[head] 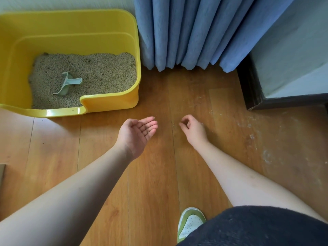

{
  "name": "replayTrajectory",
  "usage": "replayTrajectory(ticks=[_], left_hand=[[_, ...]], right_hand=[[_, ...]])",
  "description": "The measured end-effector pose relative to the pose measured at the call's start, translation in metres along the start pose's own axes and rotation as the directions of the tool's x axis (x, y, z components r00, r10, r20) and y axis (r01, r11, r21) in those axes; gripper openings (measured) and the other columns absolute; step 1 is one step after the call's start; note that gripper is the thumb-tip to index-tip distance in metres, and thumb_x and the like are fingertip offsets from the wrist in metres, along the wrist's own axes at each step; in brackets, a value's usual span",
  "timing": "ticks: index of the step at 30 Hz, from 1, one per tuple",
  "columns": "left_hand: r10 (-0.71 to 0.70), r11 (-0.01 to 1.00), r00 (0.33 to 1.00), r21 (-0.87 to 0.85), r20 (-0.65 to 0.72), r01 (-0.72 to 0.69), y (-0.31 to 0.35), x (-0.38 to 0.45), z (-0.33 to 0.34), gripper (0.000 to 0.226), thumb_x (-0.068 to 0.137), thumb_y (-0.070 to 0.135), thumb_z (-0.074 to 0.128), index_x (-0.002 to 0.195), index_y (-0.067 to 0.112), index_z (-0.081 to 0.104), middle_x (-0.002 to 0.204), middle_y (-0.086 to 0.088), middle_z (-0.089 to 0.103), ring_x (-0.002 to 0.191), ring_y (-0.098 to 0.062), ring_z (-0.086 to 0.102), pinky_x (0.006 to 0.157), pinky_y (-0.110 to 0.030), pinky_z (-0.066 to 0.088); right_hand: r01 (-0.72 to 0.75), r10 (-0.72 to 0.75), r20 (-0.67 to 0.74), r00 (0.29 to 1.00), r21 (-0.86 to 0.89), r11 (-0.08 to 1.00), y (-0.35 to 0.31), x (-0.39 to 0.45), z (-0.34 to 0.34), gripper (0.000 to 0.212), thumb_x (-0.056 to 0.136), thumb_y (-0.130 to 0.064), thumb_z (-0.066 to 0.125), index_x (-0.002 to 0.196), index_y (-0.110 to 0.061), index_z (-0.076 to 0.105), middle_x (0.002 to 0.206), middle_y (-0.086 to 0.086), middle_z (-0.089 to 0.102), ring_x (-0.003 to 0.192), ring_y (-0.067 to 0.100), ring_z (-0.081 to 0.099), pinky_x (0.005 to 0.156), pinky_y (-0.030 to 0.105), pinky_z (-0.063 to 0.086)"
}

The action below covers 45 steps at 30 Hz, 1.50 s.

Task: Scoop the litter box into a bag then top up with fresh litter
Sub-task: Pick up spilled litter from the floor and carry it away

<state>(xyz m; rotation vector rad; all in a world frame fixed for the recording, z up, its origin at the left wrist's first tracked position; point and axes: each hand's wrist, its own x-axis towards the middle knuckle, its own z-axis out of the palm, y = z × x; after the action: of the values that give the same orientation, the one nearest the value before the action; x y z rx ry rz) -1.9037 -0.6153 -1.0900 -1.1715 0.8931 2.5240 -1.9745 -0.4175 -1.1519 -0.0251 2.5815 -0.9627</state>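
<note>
- The yellow plastic litter box (110, 102) sits on the wooden plank floor (150, 174) at the upper left, against the wall and just beside the blue pleated curtain (186, 32).
- Beige granular litter (99, 71) covers the box floor, and a pale green plastic scoop (68, 84) lies in it, handle up and to the right, with neither hand on it.
- The left hand (137, 133) is held palm up and cupped, fingers nearly straight, with a few tiny dark grains resting on them.
- The right hand (192, 128) hangs low over the floor with thumb and fingertips drawn together; whether a grain is pinched between them is too small to tell.
- Pale specks and dusty smears dot the floorboards near the dark cabinet base (252, 93) on the right.
- No bag and no fresh-litter container are in view.
- It looks like stray grains are being gathered off the floor by hand, a side step to the scooping.
- Risks from here: tilting the cupped palm on the way to the box would drop the grains back onto the floor.
- The green and white shoe (190, 222) could crush or scatter unseen grains if the person shifts.
- With no bag within reach, scooped clumps may spill in transit.
</note>
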Motion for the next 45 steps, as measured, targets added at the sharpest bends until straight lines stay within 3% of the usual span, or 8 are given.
replayTrajectory(ticks=[12, 16, 22, 29, 32, 37, 41, 45], left_hand=[[0.009, 1.0, 1.0, -0.017, -0.028, -0.01, 0.006, -0.003, -0.007, 0.05, 0.098, 0.02, 0.024, 0.111, -0.004, 0.066, 0.111, -0.02, 0.071, 0.104, -0.028, 0.07, 0.095, -0.035, 0.052], [0.01, 1.0, 1.0, -0.029, -0.021, -0.01, 0.005, -0.002, -0.007, 0.05, 0.098, 0.02, 0.024, 0.112, -0.004, 0.065, 0.112, -0.02, 0.071, 0.103, -0.028, 0.07, 0.095, -0.036, 0.052], [-0.009, 0.999, 1.0, -0.033, -0.004, 0.009, -0.001, 0.0, 0.003, 0.05, 0.097, 0.02, 0.024, 0.112, -0.004, 0.065, 0.113, -0.021, 0.07, 0.103, -0.028, 0.07, 0.092, -0.035, 0.053], [-0.018, 1.0, 1.0, -0.021, -0.003, 0.018, -0.004, 0.001, 0.005, 0.05, 0.098, 0.02, 0.024, 0.111, -0.005, 0.065, 0.112, -0.021, 0.071, 0.101, -0.029, 0.071, 0.089, -0.035, 0.054], [-0.019, 1.0, 1.0, -0.024, -0.008, 0.018, -0.003, 0.002, 0.004, 0.05, 0.097, 0.02, 0.024, 0.109, -0.005, 0.066, 0.111, -0.021, 0.071, 0.101, -0.029, 0.071, 0.09, -0.036, 0.053], [-0.02, 1.0, 1.0, -0.025, -0.017, 0.019, 0.0, 0.003, 0.001, 0.05, 0.097, 0.02, 0.024, 0.109, -0.004, 0.066, 0.111, -0.02, 0.071, 0.104, -0.029, 0.069, 0.094, -0.035, 0.052], [-0.014, 0.999, 1.0, -0.031, -0.022, 0.013, 0.002, 0.003, -0.005, 0.05, 0.097, 0.02, 0.024, 0.109, -0.004, 0.066, 0.113, -0.021, 0.07, 0.103, -0.028, 0.07, 0.096, -0.035, 0.052], [-0.013, 1.0, 1.0, -0.025, -0.013, 0.012, 0.005, 0.001, -0.007, 0.051, 0.097, 0.02, 0.023, 0.111, -0.004, 0.066, 0.113, -0.021, 0.07, 0.104, -0.028, 0.069, 0.098, -0.035, 0.051]], right_hand=[[0.005, -0.006, -0.007, 1.0, -0.165, 0.986, 0.001, 0.01, 0.009, 0.013, 0.095, -0.026, 0.056, 0.101, -0.018, 0.064, 0.098, -0.006, 0.056, 0.085, 0.011, 0.048, 0.067, 0.025, 0.038], [-0.141, 0.132, 0.064, 0.989, 0.169, 0.976, -0.002, 0.01, 0.002, 0.018, 0.096, -0.031, 0.054, 0.107, -0.018, 0.06, 0.088, -0.006, 0.058, 0.076, 0.01, 0.054, 0.063, 0.02, 0.04], [-0.473, 0.23, 0.435, 0.871, 0.869, 0.148, -0.006, -0.004, -0.016, 0.016, 0.096, -0.025, 0.055, 0.108, -0.016, 0.052, 0.065, -0.005, 0.034, 0.057, 0.008, 0.031, 0.059, 0.023, 0.035], [-0.538, 0.021, 0.541, 0.841, 0.839, -0.08, 0.003, -0.018, -0.018, 0.025, 0.099, -0.028, 0.046, 0.078, -0.015, 0.05, 0.064, -0.003, 0.032, 0.056, 0.01, 0.031, 0.056, 0.022, 0.032], [-0.564, 0.009, 0.564, 0.826, 0.825, 0.035, 0.004, -0.018, -0.021, 0.02, 0.099, -0.02, 0.042, 0.081, -0.014, 0.049, 0.068, -0.001, 0.039, 0.06, 0.011, 0.038, 0.059, 0.023, 0.036], [-0.448, 0.218, 0.396, 0.892, 0.716, 0.535, 0.009, -0.008, -0.011, 0.024, 0.1, -0.022, 0.043, 0.089, -0.009, 0.06, 0.071, 0.0, 0.051, 0.064, 0.011, 0.045, 0.061, 0.024, 0.039], [-0.17, 0.137, 0.143, 0.98, 0.249, 0.953, 0.0, -0.004, 0.001, 0.025, 0.096, -0.038, 0.051, 0.102, -0.019, 0.065, 0.094, -0.006, 0.063, 0.084, 0.01, 0.057, 0.07, 0.021, 0.044], [0.079, -0.071, 0.113, 0.991, -0.067, 0.995, -0.002, -0.005, 0.015, 0.024, 0.089, -0.036, 0.063, 0.108, -0.021, 0.063, 0.109, -0.006, 0.06, 0.096, 0.011, 0.054, 0.079, 0.024, 0.044]])
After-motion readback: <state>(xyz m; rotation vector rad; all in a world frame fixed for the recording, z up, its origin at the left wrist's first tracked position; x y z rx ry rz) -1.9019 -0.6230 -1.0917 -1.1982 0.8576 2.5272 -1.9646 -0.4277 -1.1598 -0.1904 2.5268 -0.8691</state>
